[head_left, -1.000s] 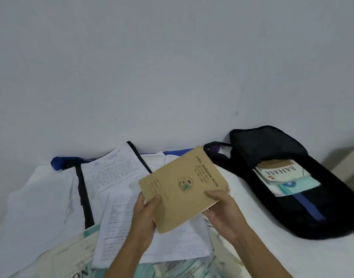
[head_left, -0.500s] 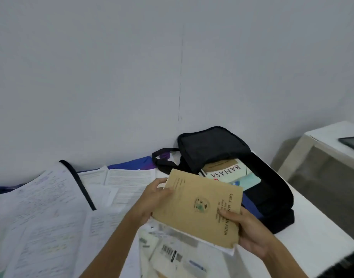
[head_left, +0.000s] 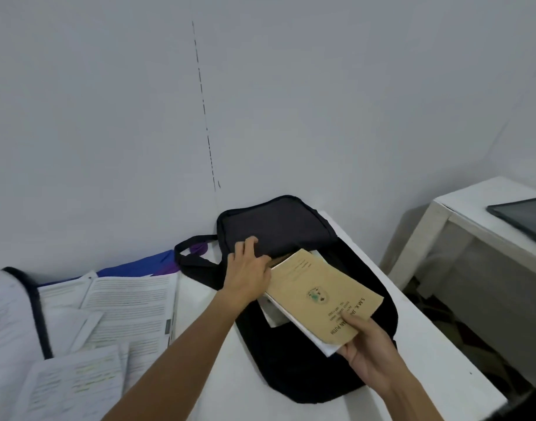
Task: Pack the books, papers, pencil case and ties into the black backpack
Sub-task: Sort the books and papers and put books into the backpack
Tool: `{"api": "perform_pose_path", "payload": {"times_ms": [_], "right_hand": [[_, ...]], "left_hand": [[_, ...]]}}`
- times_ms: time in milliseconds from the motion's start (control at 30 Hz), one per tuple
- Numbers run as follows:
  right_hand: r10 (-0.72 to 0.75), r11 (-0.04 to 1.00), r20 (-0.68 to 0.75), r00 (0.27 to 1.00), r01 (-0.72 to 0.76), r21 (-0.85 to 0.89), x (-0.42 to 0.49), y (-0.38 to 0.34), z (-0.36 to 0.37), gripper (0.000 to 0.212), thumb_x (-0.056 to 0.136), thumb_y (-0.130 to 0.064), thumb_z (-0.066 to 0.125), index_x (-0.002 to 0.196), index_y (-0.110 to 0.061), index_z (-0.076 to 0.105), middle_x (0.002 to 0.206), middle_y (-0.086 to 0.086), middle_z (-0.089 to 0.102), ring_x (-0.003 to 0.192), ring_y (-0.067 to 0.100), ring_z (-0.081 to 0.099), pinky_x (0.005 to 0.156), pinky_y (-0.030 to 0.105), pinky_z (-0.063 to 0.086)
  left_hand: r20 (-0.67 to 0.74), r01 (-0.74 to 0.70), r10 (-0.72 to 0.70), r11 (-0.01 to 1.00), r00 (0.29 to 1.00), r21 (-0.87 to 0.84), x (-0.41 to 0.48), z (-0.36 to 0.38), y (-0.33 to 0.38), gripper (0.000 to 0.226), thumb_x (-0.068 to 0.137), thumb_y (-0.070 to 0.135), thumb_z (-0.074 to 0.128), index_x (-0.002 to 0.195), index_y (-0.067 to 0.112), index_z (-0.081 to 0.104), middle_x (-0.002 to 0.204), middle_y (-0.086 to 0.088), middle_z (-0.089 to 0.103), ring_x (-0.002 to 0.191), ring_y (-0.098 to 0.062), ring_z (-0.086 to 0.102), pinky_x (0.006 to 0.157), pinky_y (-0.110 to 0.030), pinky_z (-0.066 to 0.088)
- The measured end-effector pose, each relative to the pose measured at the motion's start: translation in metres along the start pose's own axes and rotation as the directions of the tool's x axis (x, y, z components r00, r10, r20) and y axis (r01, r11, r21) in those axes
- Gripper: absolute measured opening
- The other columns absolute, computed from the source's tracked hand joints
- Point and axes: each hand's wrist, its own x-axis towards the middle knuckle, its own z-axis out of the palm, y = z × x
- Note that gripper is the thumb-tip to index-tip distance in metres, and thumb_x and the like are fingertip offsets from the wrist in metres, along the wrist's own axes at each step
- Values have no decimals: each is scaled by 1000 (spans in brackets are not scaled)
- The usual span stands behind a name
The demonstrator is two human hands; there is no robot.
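Tan book [head_left: 318, 296] lies over the mouth of the black backpack [head_left: 306, 369]. Its far corner is tucked in under the raised flap [head_left: 276, 229] and its near corner points out toward you. White pages [head_left: 274, 316] show under its left edge.

Right hand [head_left: 367, 350]: your forearm comes in from the lower right. The grip is closed on the book's near corner, thumb on top of the cover, fingers beneath and hidden.

Left hand [head_left: 248, 268]: your arm is stretched long from the bottom edge, across the counter [head_left: 224, 375]. The palm is down and the fingers lie fairly straight and spread against the inside of the flap. This grip holds nothing. The hand sits just beside the book's far-left edge.

The backpack lies flat on the right part of the counter, top end at the wall, with its strap [head_left: 194, 259] looped out to the left. Loose papers [head_left: 130, 305] are spread on the left part of the counter.

Against half a second ago:
- Both your hands held the book then, in front of the backpack.
- Your left hand has let go and gone to the flap, so your right hand carries the book alone.
- The book has moved over the opening and now covers the white book that showed inside.
- The papers have not moved.
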Motion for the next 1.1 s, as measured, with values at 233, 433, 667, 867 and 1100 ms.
{"api": "perform_pose_path", "payload": {"times_ms": [233,433,667,867,1100], "right_hand": [[60,995,-33,998,-57,86,47,-2,-5,37,96,-1,47,132,-3,52,119,23,69,91,33,74,63,43,62],[108,989,-66,992,-100,109,105,1,24,31,103,-5,41,132,-6,50,111,23,71,98,37,70,63,47,62],[147,973,-122,982,-165,-159,159,7,64,24,103,-17,44,119,-5,56,107,23,70,95,37,69,71,49,61],[-32,831,-298,954,-140,-538,155,13,51,18,99,2,43,97,11,59,80,31,70,65,37,73,53,32,61],[-54,654,-286,957,-182,-734,173,3,75,11,96,3,55,93,6,64,80,24,70,56,29,68,47,31,59]], "left_hand": [[67,58,-71,982,995,178,25,6,-7,52,94,37,49,142,20,36,159,-11,9,138,-33,24,102,-47,38],[-127,-22,38,991,991,131,36,-3,-23,58,76,9,68,132,12,51,141,-15,43,109,-36,52,70,-44,56],[-97,-62,76,989,992,136,34,-8,-34,67,75,3,66,137,15,45,145,-12,38,116,-33,47,84,-41,55],[-58,-78,87,986,995,145,34,-7,-41,69,78,5,66,140,17,40,149,-11,31,123,-32,42,91,-46,53],[-39,-107,114,985,993,136,25,-7,-42,65,85,7,59,145,17,37,155,-10,25,130,-31,37,99,-41,49]]}}
